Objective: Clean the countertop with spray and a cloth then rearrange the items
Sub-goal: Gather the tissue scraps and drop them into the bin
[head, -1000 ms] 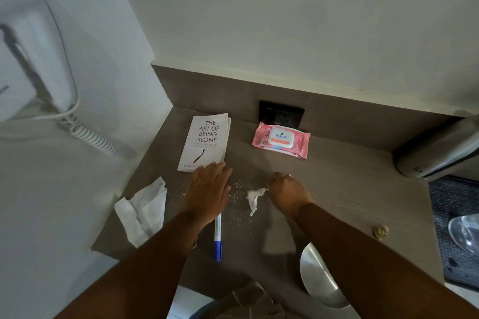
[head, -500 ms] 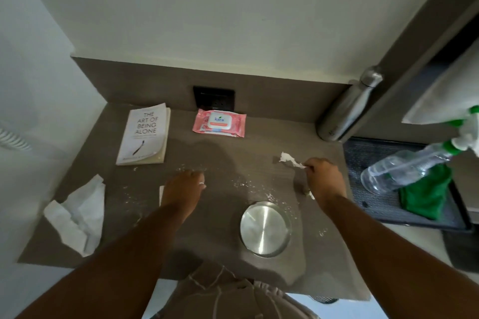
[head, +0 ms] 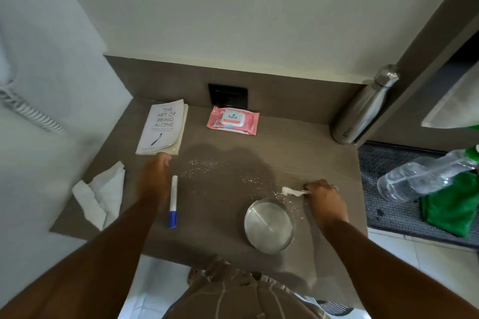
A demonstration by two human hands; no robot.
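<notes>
While two hands work, one pen (head: 173,202) (capped) lies flat.

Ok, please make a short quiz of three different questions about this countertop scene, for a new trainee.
1. True or false: the right hand pinches a white scrap.
2. What lies nearest the left hand? A) pen B) steel bottle C) wipes pack
3. Fill in: the spray bottle rests on a ____ cloth.

Key: 1 true; 2 A; 3 green.
</notes>
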